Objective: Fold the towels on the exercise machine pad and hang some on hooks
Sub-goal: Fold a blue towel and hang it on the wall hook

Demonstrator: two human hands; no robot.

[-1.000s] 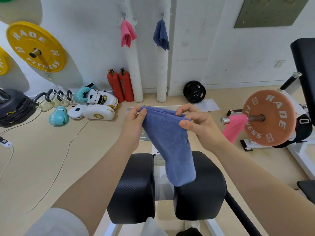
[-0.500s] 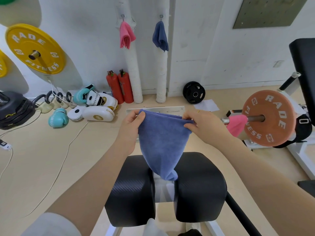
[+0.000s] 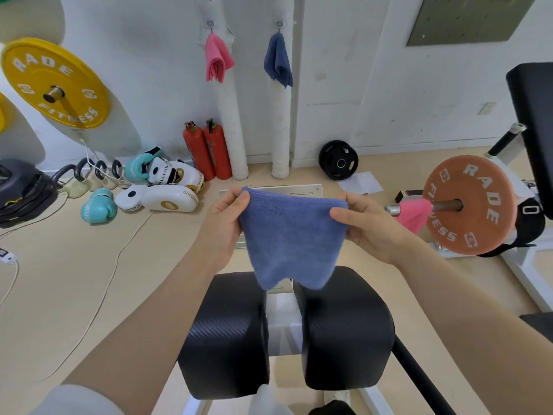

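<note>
the blue towel (image 3: pixel 288 235) hangs stretched between both hands above the two black machine pads (image 3: pixel 347 327). the left hand (image 3: pixel 223 224) pinches its left top corner, the right hand (image 3: pixel 363 224) its right. a pink towel (image 3: pixel 217 59) and a dark blue towel (image 3: pixel 279 62) hang on wall hooks.

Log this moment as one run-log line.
left hand: pinches blue towel corner | right hand: pinches other corner | towel: spread above pads | hooks: pink towel, dark blue towel

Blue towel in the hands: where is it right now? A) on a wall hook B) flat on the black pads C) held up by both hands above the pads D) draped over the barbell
C: the left hand and right hand each pinch a top corner of the blue towel, which hangs above the black pads.
</note>
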